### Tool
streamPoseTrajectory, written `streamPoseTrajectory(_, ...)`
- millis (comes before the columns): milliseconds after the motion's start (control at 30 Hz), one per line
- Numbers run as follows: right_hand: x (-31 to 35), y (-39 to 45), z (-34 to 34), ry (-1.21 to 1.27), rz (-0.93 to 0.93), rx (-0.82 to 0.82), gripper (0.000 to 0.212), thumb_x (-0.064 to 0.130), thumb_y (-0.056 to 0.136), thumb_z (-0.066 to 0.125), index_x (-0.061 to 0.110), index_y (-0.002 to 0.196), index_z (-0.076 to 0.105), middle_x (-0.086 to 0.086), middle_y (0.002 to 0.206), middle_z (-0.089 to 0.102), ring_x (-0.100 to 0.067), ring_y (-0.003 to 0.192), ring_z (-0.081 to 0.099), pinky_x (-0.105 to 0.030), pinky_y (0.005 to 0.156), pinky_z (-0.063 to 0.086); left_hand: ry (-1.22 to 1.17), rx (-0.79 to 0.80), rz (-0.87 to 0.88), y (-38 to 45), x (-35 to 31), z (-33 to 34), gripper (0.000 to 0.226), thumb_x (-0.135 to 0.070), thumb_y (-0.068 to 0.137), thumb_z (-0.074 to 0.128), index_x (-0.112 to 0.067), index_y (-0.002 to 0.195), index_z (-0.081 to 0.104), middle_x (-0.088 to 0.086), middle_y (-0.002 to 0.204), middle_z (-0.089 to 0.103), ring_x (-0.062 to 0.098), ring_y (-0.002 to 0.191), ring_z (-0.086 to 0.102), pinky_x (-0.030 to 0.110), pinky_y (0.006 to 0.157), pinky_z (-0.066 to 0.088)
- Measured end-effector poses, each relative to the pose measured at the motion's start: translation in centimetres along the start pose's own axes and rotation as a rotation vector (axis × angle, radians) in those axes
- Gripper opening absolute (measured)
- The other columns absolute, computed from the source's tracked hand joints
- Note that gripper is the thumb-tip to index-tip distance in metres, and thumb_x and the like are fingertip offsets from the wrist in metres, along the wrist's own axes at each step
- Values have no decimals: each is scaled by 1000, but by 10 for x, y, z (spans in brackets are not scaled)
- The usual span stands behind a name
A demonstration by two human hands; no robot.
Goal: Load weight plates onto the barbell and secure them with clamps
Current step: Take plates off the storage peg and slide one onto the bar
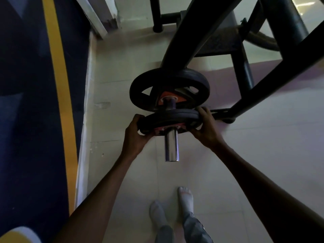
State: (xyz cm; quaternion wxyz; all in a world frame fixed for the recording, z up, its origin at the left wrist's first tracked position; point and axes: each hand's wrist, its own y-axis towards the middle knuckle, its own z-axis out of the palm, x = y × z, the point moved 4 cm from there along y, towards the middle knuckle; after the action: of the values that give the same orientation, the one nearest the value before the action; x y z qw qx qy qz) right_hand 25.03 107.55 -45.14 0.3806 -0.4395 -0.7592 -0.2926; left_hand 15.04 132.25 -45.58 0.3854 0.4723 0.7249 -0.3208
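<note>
Head-worn view, steeply downward, close above floor [219, 172] and feet [175, 207]

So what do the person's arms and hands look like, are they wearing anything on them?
No gloves, rings or watch show. The left hand and right hand are bare, and both forearms are bare all the way down, with no sleeves in view.

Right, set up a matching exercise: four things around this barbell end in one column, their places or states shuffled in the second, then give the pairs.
1. larger black weight plate
2. smaller black weight plate
3. shiny chrome barbell sleeve
4. grey-socked feet

A. sticks out bare toward the camera
B. held at both edges by left hand and right hand
C. on the pale tiled floor
D. farther in on the bar

Pairs: 1-D, 2-B, 3-A, 4-C
</note>
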Motion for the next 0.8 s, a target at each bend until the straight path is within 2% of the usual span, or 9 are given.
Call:
streamPoseTrajectory(67,3,-14,1,53,-18,34,44,11,83,79,8,121,56,3,120,59,6,107,58,-13,89,52,-2,-30,7,-18,0,1,58,-41,75,90,-11,114,58,-7,105,69,7,101,67,34,88,59)
streamPoseTrajectory(167,2,-35,2,58,-5,46,44,19,86,77,8,123,56,-3,124,65,-6,112,64,-24,89,57,-28,-61,-35,-43,2,3,52,-26,77,92,-11,113,58,-9,106,68,4,101,65,28,87,59)
streamPoseTrajectory(233,1,-52,4,39,-17,37,45,14,85,80,5,123,58,-6,121,68,-12,108,67,-26,86,59,-58,-105,-62,-62,5,5,50,-16,76,92,-13,113,58,-10,106,66,-1,102,64,23,87,60)
streamPoseTrajectory(367,6,-86,5,32,4,28,39,4,80,83,3,113,61,-5,111,69,-9,98,66,-20,78,57,-72,-150,-116,-102,13,10,51,-10,74,92,-11,113,58,-3,107,67,4,104,64,22,87,60)
streamPoseTrajectory(467,10,-108,7,55,61,38,37,2,81,82,4,110,60,-2,109,69,4,97,64,-11,78,53,-80,-172,-153,-124,12,10,51,-8,73,93,-11,111,59,-3,107,67,2,103,62,21,85,59)
streamPoseTrajectory(533,14,-121,5,79,77,48,36,1,82,81,4,111,59,1,110,67,10,100,62,-10,79,52,-81,-172,-161,-139,9,11,50,-7,73,93,-13,109,59,-4,106,67,0,103,62,17,83,57)
streamPoseTrajectory(667,27,-153,-10,103,90,71,34,1,82,78,4,111,59,3,107,65,13,99,60,-8,75,51,-68,-186,-128,-180,-5,14,49,-10,76,92,-10,112,59,-4,109,68,1,105,62,19,83,58)
streamPoseTrajectory(800,54,-191,-46,144,94,61,41,4,84,77,15,118,57,14,110,63,17,103,58,-6,78,52,-99,-197,-61,-224,-44,18,52,-20,75,92,-13,115,59,-6,113,67,-1,108,61,21,83,60)
